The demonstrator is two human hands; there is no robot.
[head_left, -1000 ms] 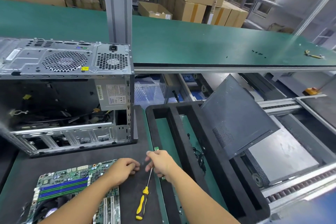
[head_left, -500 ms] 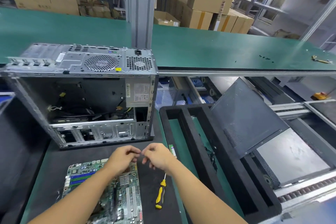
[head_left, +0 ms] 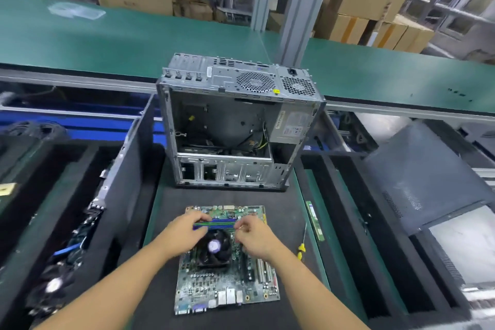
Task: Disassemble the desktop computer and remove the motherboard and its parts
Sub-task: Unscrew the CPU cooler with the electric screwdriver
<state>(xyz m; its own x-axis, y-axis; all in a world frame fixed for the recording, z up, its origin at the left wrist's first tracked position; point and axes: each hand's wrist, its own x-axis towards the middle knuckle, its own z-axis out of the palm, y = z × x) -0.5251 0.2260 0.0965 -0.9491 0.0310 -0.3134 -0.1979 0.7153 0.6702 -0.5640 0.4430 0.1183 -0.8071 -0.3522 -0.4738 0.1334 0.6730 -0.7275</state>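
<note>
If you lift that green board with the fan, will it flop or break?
The motherboard probably stays stiff: it lies flat like a rigid plate. Likely heavier around the fan mounted on it. Probably fragile, given its many small exposed parts.

One motherboard (head_left: 227, 284), one case (head_left: 241, 126), one screwdriver (head_left: 302, 248), two hands (head_left: 184, 233) (head_left: 254, 237), perhaps one loose memory stick (head_left: 314, 222).

Bare-metal case (head_left: 235, 126), matt black foam mat (head_left: 160, 262).

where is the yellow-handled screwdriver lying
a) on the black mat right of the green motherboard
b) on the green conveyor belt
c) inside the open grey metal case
a: the yellow-handled screwdriver lies flat on the black mat, just right of the green motherboard.
</note>
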